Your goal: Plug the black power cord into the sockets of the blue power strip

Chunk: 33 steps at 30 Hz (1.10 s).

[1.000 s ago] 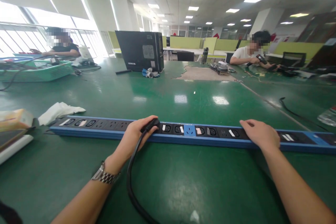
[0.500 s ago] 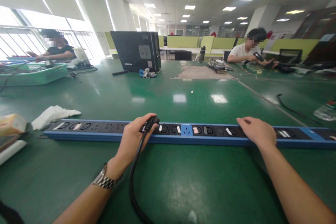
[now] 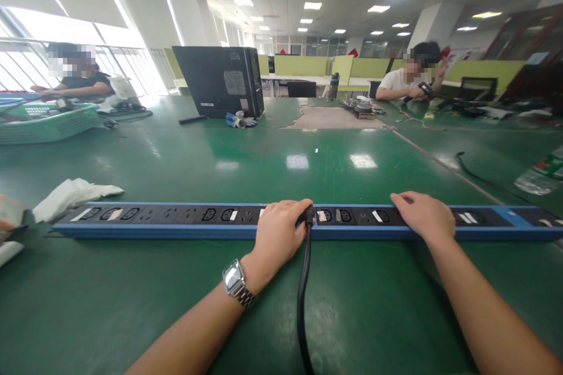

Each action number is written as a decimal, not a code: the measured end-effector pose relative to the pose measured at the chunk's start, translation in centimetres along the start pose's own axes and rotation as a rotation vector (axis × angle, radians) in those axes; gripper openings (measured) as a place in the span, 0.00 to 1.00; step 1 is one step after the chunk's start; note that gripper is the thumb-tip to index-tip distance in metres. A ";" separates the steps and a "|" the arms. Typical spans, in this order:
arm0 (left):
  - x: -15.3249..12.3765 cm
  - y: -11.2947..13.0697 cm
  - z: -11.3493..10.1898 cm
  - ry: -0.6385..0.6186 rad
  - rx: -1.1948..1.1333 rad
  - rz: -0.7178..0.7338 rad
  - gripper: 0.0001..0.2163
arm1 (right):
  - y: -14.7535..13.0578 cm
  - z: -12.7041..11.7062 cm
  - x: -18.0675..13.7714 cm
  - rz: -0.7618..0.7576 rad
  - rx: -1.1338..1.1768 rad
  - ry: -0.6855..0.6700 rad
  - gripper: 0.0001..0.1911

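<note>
Far left, a green basket [image 3: 48,123] sits on the green table [image 3: 176,164], with a seated person [image 3: 79,83] behind it. Nearer, a white cloth [image 3: 74,193] lies crumpled just beside the left end of the strip [image 3: 176,228]. The strip is long and blue with black sockets, and it lies flat across the table in front of the wearer, from the cloth out past the right edge. Further back stands a black computer tower [image 3: 220,79].

At the middle, the left hand [image 3: 279,233], with a watch [image 3: 235,281] on its wrist, is closed around a black plug [image 3: 309,214] and holds it right at the strip's top face. I cannot tell whether the plug is seated in a socket. Its cable [image 3: 302,299] drops straight back toward the wearer.

Further right, the right hand [image 3: 424,217] lies palm down and flat on the strip with fingers loose, gripping nothing.

Beyond it, another person [image 3: 402,79] sits at the far side of the table. A second black cable [image 3: 477,174] snakes over the table, and a clear bottle [image 3: 539,179] lies near the right edge.
</note>
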<state>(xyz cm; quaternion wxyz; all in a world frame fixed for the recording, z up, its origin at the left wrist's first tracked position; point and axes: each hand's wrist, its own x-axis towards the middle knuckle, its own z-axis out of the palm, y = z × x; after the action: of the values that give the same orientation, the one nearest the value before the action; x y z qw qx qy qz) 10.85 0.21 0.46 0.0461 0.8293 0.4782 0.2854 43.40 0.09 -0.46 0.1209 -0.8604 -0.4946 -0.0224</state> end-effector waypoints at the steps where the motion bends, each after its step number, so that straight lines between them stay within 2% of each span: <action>1: -0.1 -0.2 0.0 -0.001 -0.015 0.014 0.14 | -0.1 0.0 0.0 0.002 -0.001 -0.006 0.31; 4: -0.2 -0.5 0.0 0.077 -0.154 -0.020 0.13 | -0.2 -0.2 -0.1 0.017 -0.002 -0.029 0.31; 7: 0.3 0.6 0.0 0.153 -0.319 -0.063 0.14 | -0.3 -0.2 -0.2 0.020 0.009 -0.023 0.30; 10: 1.6 3.3 0.9 0.083 -0.353 -0.040 0.14 | -0.2 -0.1 -0.2 0.003 0.018 0.000 0.30; 14: 3.6 7.2 3.5 -0.034 -0.240 -0.023 0.13 | -0.2 0.0 -0.1 0.008 0.002 -0.016 0.30; 17: 4.3 8.6 5.0 -0.059 -0.161 -0.005 0.13 | -0.1 0.0 0.0 0.010 -0.012 -0.028 0.31; 21: 4.0 8.3 5.4 -0.074 -0.154 0.038 0.14 | -0.1 0.1 0.1 0.002 -0.007 -0.005 0.31; 30: 4.6 7.8 4.4 -0.081 -0.154 -0.009 0.13 | -0.3 -0.2 -0.1 0.014 0.003 -0.026 0.31; 33: 5.0 7.5 4.4 -0.084 -0.236 -0.062 0.13 | -0.3 -0.1 -0.1 0.020 0.005 -0.015 0.31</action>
<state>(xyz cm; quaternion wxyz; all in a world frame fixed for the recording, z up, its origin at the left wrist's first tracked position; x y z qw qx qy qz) 20.76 1.17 1.52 0.1721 0.8143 0.4643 0.3029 43.12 0.10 -0.30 0.1196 -0.8652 -0.4869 -0.0134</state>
